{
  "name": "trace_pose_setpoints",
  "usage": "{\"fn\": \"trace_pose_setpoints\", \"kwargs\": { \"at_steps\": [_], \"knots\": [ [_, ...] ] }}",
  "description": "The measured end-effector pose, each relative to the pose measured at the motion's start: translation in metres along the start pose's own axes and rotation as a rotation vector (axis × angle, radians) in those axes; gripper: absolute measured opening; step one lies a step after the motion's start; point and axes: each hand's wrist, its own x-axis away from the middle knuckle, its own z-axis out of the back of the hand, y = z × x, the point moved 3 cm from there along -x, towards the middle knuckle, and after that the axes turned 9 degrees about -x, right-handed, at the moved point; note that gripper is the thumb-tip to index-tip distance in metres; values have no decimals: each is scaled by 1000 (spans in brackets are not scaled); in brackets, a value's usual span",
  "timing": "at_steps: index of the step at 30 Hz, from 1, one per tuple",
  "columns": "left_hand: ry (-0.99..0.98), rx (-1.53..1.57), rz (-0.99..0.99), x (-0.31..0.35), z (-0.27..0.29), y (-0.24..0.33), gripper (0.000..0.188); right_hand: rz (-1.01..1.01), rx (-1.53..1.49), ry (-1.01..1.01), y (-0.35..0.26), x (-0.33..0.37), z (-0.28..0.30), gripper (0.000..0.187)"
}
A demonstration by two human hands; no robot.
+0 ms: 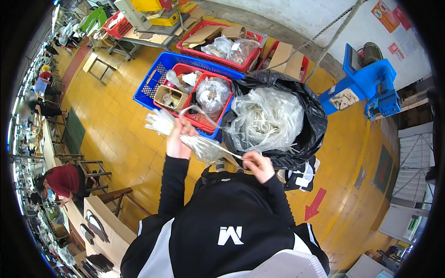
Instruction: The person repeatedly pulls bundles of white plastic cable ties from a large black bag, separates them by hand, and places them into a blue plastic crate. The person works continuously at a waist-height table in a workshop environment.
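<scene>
My left hand (178, 140) is closed around a bundle of thin white strips (202, 147), whose ends fan out on both sides of the fist. My right hand (258, 165) pinches the end of one strip, which stretches between the two hands. Just beyond them stands a black bin bag (311, 134), lined with a clear plastic bag (291, 107) that holds more white, stringy material. Beside it on the left is a blue crate (147, 87) with red baskets (198, 121) in it. One basket holds a crumpled clear bag (213, 95); another holds a small tan box (169, 99).
Behind the blue crate sit red crates (252, 62) with cardboard and plastic bags. A blue machine (354, 83) stands at the right, near hanging ropes (333, 37). At the left, a person in a red striped top (64, 180) bends over a long table (109, 220).
</scene>
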Motion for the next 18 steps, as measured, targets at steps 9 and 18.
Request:
{"fn": "trace_pose_setpoints", "kwargs": {
  "at_steps": [9,18],
  "knots": [
    [9,-6,-180,-10,5,29,23,-510,176,99,60,57,96,13],
    [181,31,-123,-3,13,27,43,-425,-166,324,50,71,136,11]
  ]
}}
